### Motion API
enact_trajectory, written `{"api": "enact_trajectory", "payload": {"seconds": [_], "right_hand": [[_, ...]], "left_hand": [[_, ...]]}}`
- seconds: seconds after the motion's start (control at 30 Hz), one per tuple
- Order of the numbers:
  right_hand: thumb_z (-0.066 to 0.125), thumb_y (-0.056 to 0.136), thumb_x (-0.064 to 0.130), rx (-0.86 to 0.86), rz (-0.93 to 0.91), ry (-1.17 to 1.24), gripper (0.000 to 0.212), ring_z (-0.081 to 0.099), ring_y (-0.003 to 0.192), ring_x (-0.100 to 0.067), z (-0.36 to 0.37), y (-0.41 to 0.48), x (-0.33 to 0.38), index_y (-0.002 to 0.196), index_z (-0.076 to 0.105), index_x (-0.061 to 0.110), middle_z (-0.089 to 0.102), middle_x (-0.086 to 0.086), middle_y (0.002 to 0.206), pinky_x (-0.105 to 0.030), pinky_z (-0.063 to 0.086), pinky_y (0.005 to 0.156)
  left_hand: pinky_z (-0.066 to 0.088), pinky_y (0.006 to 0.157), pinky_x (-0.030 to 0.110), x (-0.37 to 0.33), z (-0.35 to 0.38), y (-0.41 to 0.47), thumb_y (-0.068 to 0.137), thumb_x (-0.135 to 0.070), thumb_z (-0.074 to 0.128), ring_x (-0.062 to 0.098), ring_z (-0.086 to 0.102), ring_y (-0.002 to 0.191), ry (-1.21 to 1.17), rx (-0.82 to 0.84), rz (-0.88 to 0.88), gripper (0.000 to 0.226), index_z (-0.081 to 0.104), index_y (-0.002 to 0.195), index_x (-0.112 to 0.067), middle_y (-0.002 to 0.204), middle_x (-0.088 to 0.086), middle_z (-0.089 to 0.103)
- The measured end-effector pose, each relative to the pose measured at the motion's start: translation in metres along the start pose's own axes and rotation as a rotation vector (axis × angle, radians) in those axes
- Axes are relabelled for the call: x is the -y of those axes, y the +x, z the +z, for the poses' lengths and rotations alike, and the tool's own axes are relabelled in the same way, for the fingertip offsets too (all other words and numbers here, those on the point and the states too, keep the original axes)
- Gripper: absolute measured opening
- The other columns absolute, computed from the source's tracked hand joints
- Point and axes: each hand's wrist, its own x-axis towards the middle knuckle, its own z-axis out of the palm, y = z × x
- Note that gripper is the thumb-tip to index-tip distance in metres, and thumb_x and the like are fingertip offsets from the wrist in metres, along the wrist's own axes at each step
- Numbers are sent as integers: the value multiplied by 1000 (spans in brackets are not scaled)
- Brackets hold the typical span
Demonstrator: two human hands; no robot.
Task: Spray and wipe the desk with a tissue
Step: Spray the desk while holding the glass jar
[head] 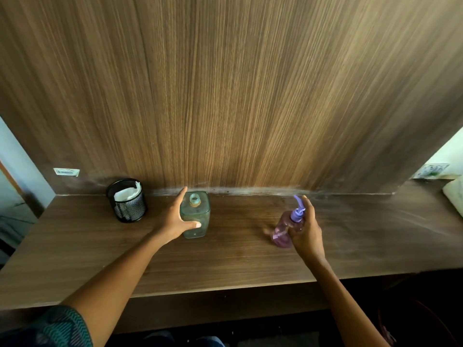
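Head view shows you a long wood-grain bench (225,266) set against a tall panel (238,96) of the same finish. Your left hand (176,219) reaches forward with its fingers (194,224) spread and curved around a square, clear-glass bottle (196,216) that stands upright near the back edge with its neck uncapped; thumb on the near face, index finger along the far left corner, so the hand is wrapped on the glass but only loosely cupped. Your right hand (307,232) grips a pinkish-purple spray bottle (288,227) with a lilac nozzle, tilted over the bench to the right of the glass bottle, with one finger up by the nozzle head (the bottle is a little blurred). The tissue (126,194) sits white and folded inside a black mesh cup (127,201), well to the left of both hands, near the back panel. A small label (66,172) is stuck low on the panel above it. A patterned teal sleeve (60,326) shows at the lower left.
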Motion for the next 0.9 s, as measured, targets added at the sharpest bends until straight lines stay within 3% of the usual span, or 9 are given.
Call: {"api": "enact_trajectory", "payload": {"seconds": [0.1, 0.27, 0.33, 0.4, 0.5, 0.6, 0.67, 0.73, 0.9], "right_hand": [[63, 83, 0, -42, -42, -22, 78, 56, 81, 3, 1, -8, 2, 143, 26, 33, 61, 2, 105, -11, 43, 70], [61, 83, -2, -49, -87, -86, 84, 56, 113, -23, 5, -9, -3, 147, 21, 34, 50, -12, 135, -28, 44, 84], [59, 84, -4, -17, -86, -57, 79, 60, 99, -16, 5, -7, 0, 146, 22, 29, 60, -3, 114, -15, 44, 81], [59, 84, -5, 11, -80, -42, 78, 56, 77, -5, 4, -3, 1, 146, 21, 26, 54, 14, 91, -4, 44, 62], [62, 82, -4, 19, -54, -15, 86, 53, 73, 0, 7, -4, 1, 147, 17, 29, 53, 8, 101, -4, 42, 51], [63, 82, -6, -27, -49, 1, 87, 58, 81, 9, 12, -6, -5, 147, 18, 28, 52, 8, 99, 1, 41, 59], [65, 80, -4, -47, -53, -14, 92, 53, 107, 4, 14, -4, -9, 143, 16, 42, 54, 0, 116, -14, 44, 80], [66, 77, -4, -31, -37, -22, 98, 42, 127, -18, 16, -2, -10, 139, 15, 53, 44, -6, 137, -37, 42, 92], [70, 74, 1, -12, -37, -26, 87, 41, 126, -29, 18, 3, -13, 144, 24, 25, 42, -13, 137, -50, 40, 102]], "left_hand": [[39, 89, 26, 2, -1, 0, 62, -14, 84, 16, 43, 124, 30, -5, -9, 110, 14, 145, -33, 147, 3, 37], [39, 90, 26, 4, 0, 1, 63, -14, 83, 21, 41, 130, 27, 1, -6, 110, 13, 146, -32, 148, 4, 36], [39, 94, 28, 5, 0, 3, 63, -14, 83, 22, 39, 132, 26, -1, -4, 111, 13, 146, -33, 149, 5, 35], [38, 99, 30, 6, 1, 3, 62, -13, 83, 22, 37, 134, 10, 1, -6, 111, 13, 146, -32, 149, 6, 35], [38, 101, 33, 7, 0, 2, 62, -14, 84, 22, 37, 134, 5, 1, 0, 111, 13, 146, -33, 148, 7, 36], [37, 103, 33, 7, 0, 2, 63, -15, 83, 21, 37, 134, 12, 6, 8, 110, 14, 146, -33, 148, 6, 36], [37, 104, 34, 7, 1, 3, 62, -15, 84, 21, 37, 135, 14, 1, 10, 110, 14, 146, -33, 148, 7, 36], [36, 106, 34, 7, 1, 3, 62, -12, 84, 21, 36, 135, 3, 1, 18, 110, 15, 146, -31, 148, 7, 36], [38, 104, 32, 8, 1, 3, 61, -14, 84, 20, 38, 133, 8, 1, 24, 110, 15, 145, -32, 147, 5, 38]]}}
